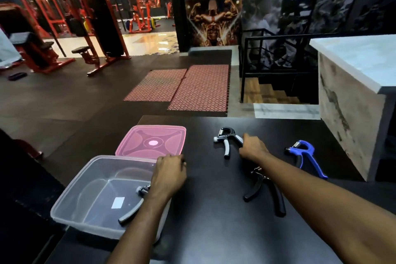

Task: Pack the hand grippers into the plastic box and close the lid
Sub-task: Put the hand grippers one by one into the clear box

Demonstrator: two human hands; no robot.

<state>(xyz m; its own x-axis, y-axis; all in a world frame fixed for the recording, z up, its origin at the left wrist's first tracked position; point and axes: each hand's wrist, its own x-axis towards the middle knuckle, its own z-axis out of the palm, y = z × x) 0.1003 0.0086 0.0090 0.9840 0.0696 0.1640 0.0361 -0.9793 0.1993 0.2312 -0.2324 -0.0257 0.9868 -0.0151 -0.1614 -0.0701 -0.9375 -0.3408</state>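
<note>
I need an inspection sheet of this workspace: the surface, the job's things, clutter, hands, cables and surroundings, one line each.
Surface: black table, bare where nothing lies.
Job's things: clear box open, one gripper inside; pink lid lies behind the box; grey gripper, black gripper and blue gripper lie on the table.
Clutter: nothing seen.
Hands: left hand rests on the box's right rim; right hand is at the grey gripper's handle, grasp unclear.
Cables: nothing seen.
Surroundings: gym with red machines, red mats, stairs, pale counter.
</note>
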